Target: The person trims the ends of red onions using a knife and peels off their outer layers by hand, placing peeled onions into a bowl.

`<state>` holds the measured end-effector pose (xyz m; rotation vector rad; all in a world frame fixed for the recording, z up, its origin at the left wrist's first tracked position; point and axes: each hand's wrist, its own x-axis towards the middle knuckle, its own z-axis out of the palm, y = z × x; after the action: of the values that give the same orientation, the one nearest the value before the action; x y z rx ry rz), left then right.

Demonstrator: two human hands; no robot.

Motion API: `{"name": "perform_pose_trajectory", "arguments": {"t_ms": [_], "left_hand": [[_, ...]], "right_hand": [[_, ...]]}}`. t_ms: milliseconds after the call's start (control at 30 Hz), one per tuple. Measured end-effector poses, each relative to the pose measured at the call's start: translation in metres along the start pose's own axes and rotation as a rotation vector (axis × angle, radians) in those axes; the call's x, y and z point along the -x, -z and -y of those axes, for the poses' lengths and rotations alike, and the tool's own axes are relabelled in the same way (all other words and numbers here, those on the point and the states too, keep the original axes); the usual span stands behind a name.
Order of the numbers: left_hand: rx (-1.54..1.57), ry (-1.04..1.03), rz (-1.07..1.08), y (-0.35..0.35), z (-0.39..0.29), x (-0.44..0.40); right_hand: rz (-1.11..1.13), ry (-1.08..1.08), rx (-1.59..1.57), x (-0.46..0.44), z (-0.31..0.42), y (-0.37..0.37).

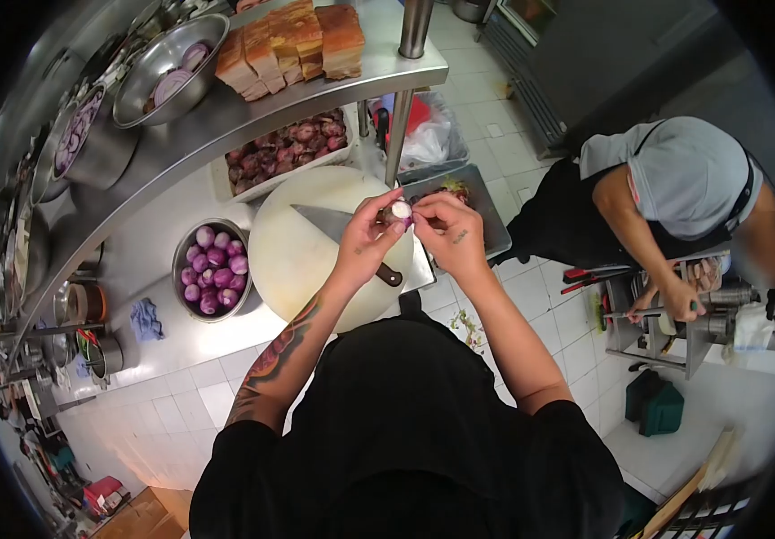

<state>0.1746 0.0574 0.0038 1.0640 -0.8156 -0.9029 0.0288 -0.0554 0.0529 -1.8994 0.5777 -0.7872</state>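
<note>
My left hand is closed around a red onion, with its pale cut end facing up. The fingertips of my right hand pinch at the onion's purple side. Below my hands, a kitchen knife lies on a round white cutting board, its dark handle toward me. Left of the board, a steel bowl holds several peeled red onions. Unpeeled onions fill a white tray behind the board. A grey bin with peelings stands just beyond my right hand.
An overhead steel shelf carries slabs of roasted pork and a bowl of sliced onion. A blue cloth lies on the counter. To the right, a co-worker bends over a drawer of utensils. Scraps litter the floor.
</note>
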Motion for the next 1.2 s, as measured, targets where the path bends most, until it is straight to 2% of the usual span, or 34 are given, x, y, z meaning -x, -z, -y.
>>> {"name": "perform_pose_trajectory", "arguments": {"t_ms": [100, 167, 533, 667, 833, 900, 1000, 1067, 1133, 1200], "left_hand": [[0.026, 0.001, -0.043, 0.005, -0.001, 0.005], [0.036, 0.011, -0.079, 0.010, -0.001, 0.009], [-0.285, -0.239, -0.093, 0.015, -0.021, 0.017], [-0.356, -0.264, -0.055, 0.018, -0.024, 0.020], [-0.125, -0.095, -0.105, 0.018, -0.013, 0.021], [-0.139, -0.109, -0.094, 0.016, -0.011, 0.021], [-0.164, -0.132, -0.072, 0.014, -0.011, 0.021], [-0.172, -0.141, -0.056, 0.014, -0.010, 0.021], [-0.010, 0.017, 0.009, 0.015, -0.010, 0.021], [0.073, 0.075, 0.019, 0.015, -0.015, 0.019]], "right_hand": [[0.017, -0.046, -0.030, 0.000, -0.006, -0.009], [-0.007, -0.118, -0.231, 0.002, -0.008, -0.016], [-0.081, -0.061, -0.182, 0.008, 0.016, -0.037], [-0.095, -0.036, -0.140, 0.011, 0.010, -0.042], [-0.108, -0.138, -0.211, 0.017, 0.004, -0.042], [-0.105, -0.195, -0.254, 0.020, 0.004, -0.040], [-0.118, -0.116, -0.237, 0.022, 0.006, -0.040], [-0.136, -0.048, -0.051, 0.021, 0.014, -0.037], [-0.112, -0.112, -0.051, 0.021, 0.002, -0.034], [-0.082, -0.171, -0.054, 0.020, -0.012, -0.031]]}}
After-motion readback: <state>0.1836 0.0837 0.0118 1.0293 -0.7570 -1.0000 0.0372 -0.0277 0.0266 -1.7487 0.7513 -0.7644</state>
